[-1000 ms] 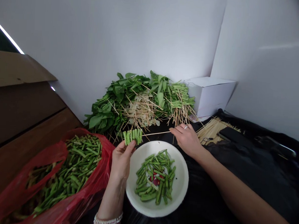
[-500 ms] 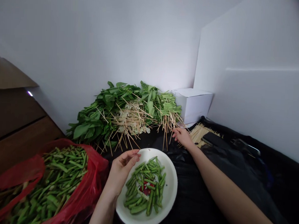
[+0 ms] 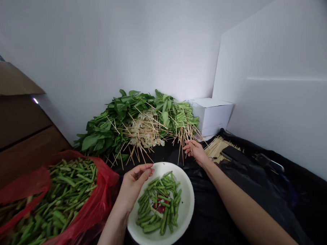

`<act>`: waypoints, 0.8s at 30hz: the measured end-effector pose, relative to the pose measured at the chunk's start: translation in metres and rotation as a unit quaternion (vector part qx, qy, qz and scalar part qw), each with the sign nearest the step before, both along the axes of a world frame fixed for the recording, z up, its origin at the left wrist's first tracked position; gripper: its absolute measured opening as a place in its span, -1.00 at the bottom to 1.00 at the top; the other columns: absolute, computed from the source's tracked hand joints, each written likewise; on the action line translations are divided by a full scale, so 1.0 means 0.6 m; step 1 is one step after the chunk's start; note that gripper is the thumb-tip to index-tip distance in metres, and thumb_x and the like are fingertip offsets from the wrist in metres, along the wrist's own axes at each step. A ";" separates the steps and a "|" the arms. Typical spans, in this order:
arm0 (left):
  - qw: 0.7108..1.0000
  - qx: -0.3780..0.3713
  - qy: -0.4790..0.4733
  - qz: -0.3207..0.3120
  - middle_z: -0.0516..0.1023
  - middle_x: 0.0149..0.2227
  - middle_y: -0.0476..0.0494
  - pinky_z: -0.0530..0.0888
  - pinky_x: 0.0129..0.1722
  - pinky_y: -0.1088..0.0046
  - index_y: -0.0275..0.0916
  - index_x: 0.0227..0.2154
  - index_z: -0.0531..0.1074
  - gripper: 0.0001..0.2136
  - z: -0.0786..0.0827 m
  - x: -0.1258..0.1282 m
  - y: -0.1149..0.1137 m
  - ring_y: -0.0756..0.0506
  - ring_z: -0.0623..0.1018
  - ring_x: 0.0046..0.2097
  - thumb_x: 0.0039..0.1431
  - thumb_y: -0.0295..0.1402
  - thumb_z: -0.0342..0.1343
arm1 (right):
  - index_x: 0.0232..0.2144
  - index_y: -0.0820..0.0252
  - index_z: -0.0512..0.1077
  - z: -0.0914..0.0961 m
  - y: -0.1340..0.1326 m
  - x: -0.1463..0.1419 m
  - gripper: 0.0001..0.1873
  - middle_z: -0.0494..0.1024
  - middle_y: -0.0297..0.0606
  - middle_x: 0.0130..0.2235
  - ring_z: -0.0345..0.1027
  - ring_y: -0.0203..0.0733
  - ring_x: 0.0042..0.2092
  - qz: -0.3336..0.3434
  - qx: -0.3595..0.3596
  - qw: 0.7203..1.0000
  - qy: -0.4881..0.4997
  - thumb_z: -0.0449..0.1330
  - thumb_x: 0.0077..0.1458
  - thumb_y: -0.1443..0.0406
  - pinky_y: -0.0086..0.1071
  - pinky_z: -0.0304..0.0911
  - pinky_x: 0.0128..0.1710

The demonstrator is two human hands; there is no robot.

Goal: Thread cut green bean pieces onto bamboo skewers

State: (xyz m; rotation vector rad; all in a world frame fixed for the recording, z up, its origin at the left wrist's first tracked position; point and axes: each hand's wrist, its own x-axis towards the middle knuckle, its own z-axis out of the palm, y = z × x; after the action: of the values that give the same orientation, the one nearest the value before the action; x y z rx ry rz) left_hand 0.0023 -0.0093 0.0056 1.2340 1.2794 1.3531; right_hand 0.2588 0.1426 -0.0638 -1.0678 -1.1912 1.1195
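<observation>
A white plate [image 3: 185, 213] near the front holds several cut green bean pieces [image 3: 160, 201]. My left hand [image 3: 133, 184] hovers at the plate's left rim, fingers curled loosely with nothing in them. My right hand [image 3: 195, 151] reaches far forward, fingers spread, just below a stack of bean skewers [image 3: 184, 119]. More skewered food, white pieces [image 3: 145, 130] and leafy greens [image 3: 111, 124], lies piled against the wall.
A red plastic bag [image 3: 94, 206] full of green beans sits at the left front. A bundle of bare bamboo sticks [image 3: 216, 146], a dark flat object [image 3: 236, 154] and a white box [image 3: 211, 115] lie at the right. Black cloth covers the table; a brown cardboard box stands at the left.
A second ago both hands held a bean skewer. It has been laid on the pile; the left hand dropped to the plate's rim and the right hand now draws back slightly from the pile.
</observation>
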 end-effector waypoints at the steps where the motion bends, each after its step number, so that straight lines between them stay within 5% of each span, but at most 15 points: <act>1: 1.000 -0.002 0.000 0.000 0.63 -0.39 -0.16 0.43 -0.28 0.47 -0.27 -0.30 0.62 -0.67 0.000 0.000 0.000 -0.07 0.54 -0.34 -0.14 -0.21 0.38 | -0.18 0.23 0.35 0.001 -0.001 0.001 -0.66 0.55 -0.24 -0.39 0.32 -0.37 -0.53 0.009 -0.005 1.000 0.003 0.12 0.06 0.13 -0.55 0.12 -0.64; 9: 1.000 0.001 -0.002 0.005 0.62 -0.43 -0.16 0.44 -0.32 0.46 -0.27 -0.32 0.63 -0.69 0.001 0.002 0.001 -0.07 0.54 -0.37 -0.15 -0.22 0.38 | -0.15 0.25 0.39 0.000 -0.006 0.007 -0.58 0.48 -0.37 -0.57 0.03 -0.45 -0.68 0.017 -0.015 0.999 -0.034 0.18 -0.02 0.10 -0.55 -0.14 -0.71; 15: 1.000 0.009 0.002 0.005 0.62 -0.43 -0.16 0.45 -0.30 0.45 -0.26 -0.32 0.63 -0.70 -0.002 0.000 0.003 -0.07 0.54 -0.36 -0.15 -0.22 0.38 | -0.09 0.26 0.37 -0.013 -0.002 0.005 -0.56 0.42 -0.45 -0.60 0.03 -0.45 -0.71 -0.012 0.020 0.996 -0.090 0.12 0.03 0.11 -0.55 -0.06 -0.73; 20: 1.000 0.002 -0.003 0.004 0.63 -0.42 -0.17 0.44 -0.31 0.45 -0.26 -0.32 0.63 -0.69 -0.003 0.000 0.003 -0.07 0.54 -0.37 -0.16 -0.21 0.38 | 0.03 0.25 0.35 -0.020 0.016 0.013 -0.53 0.54 -0.19 -0.24 0.39 -0.36 -0.51 -0.068 0.075 0.986 -0.133 0.08 0.04 0.26 -0.48 0.29 -0.57; 24: 1.000 -0.003 -0.004 -0.001 0.64 -0.39 -0.18 0.44 -0.30 0.46 -0.26 -0.30 0.62 -0.69 -0.004 -0.002 0.002 -0.08 0.55 -0.34 -0.14 -0.21 0.38 | 0.03 0.21 0.37 -0.011 0.021 0.033 -0.55 0.50 -0.13 -0.06 0.46 -0.31 -0.37 -0.140 0.125 0.962 -0.198 -0.02 0.08 0.34 -0.37 0.41 -0.38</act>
State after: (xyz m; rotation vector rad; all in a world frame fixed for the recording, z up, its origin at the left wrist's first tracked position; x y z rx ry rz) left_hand 0.0010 -0.0079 0.0032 1.2248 1.2752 1.3512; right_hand 0.2787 0.1554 -0.0702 -1.2500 -1.3970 0.5324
